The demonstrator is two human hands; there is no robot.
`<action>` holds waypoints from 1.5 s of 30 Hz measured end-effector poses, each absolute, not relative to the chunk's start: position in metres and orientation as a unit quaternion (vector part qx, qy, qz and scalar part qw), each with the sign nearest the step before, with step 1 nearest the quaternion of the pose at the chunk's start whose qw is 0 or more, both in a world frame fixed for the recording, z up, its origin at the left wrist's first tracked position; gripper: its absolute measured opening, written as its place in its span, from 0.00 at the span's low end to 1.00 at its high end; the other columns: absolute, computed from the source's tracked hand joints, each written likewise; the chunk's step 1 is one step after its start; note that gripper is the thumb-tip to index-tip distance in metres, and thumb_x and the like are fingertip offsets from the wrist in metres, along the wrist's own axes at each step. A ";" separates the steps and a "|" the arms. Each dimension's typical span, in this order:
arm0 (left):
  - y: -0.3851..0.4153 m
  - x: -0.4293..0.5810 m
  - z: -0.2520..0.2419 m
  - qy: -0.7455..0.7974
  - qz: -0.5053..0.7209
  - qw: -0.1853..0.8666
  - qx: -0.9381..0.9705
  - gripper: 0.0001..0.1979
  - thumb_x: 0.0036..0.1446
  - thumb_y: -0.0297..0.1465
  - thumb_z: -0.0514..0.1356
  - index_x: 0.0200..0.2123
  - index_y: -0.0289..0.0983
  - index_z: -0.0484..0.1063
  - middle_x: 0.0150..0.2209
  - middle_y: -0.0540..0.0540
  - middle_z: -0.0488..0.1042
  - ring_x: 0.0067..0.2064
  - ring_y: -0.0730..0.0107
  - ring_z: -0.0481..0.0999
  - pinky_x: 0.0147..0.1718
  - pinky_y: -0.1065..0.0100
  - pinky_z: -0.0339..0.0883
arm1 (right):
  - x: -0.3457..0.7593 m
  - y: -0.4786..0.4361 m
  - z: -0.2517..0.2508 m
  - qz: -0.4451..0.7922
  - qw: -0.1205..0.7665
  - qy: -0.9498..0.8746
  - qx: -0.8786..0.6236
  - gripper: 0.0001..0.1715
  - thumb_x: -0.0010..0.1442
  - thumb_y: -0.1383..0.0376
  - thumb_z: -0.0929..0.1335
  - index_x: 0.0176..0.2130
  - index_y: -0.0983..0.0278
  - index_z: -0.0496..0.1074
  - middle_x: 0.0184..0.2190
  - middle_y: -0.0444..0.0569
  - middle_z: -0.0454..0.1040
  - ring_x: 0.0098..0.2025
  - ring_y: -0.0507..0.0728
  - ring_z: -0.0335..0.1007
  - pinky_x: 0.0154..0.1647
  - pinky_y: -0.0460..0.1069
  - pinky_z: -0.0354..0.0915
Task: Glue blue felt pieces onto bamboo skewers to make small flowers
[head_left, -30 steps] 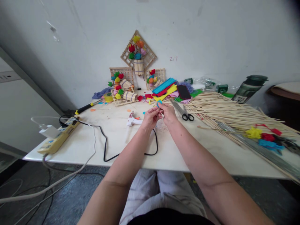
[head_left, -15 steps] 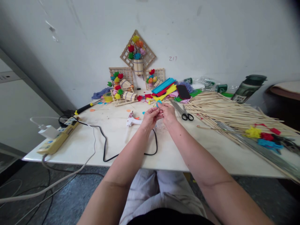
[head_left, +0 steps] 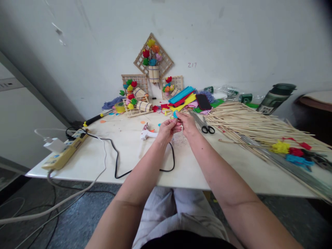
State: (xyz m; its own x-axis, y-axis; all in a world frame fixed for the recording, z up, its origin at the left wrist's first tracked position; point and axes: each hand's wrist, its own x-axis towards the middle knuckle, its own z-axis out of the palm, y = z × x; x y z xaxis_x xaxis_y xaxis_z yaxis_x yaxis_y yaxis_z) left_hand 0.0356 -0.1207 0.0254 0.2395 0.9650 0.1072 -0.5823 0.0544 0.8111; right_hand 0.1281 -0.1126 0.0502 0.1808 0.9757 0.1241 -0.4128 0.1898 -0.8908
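Over the middle of the table, my right hand [head_left: 188,123] pinches a small blue felt-like piece [head_left: 175,114] between thumb and fingers. Close against it, my left hand [head_left: 166,130] is closed with its fingertips pressed together; whatever they hold is too small and hidden to make out. Just left of my left hand lies a white glue gun [head_left: 147,134], its handle partly behind my fingers. Scissors [head_left: 206,128] with black handles rest to the right of my right hand. Behind my hands is a pile of coloured felt strips [head_left: 181,98].
Thin wooden sticks [head_left: 249,119] spread over the right side, near a dark bottle [head_left: 276,98]. A phone [head_left: 203,102] lies by the felt. Lattice panels with felt flowers [head_left: 154,58] stand at the wall. At left are a power strip [head_left: 64,152] and a black cord [head_left: 116,162].
My right hand has shifted slightly right, away from my left hand, and more of the blue piece shows above its fingers. My left hand stays nearly in place.
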 end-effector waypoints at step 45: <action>-0.099 0.003 0.034 0.269 0.685 0.633 0.240 0.09 0.50 0.37 0.60 0.28 0.38 0.70 0.32 0.49 0.75 0.35 0.74 0.71 0.34 0.72 0.60 | 0.120 -0.113 0.024 0.565 0.489 -0.558 -0.360 0.17 0.41 0.55 0.73 0.23 0.66 0.71 0.13 0.40 0.66 0.13 0.46 0.56 0.13 0.41 0.51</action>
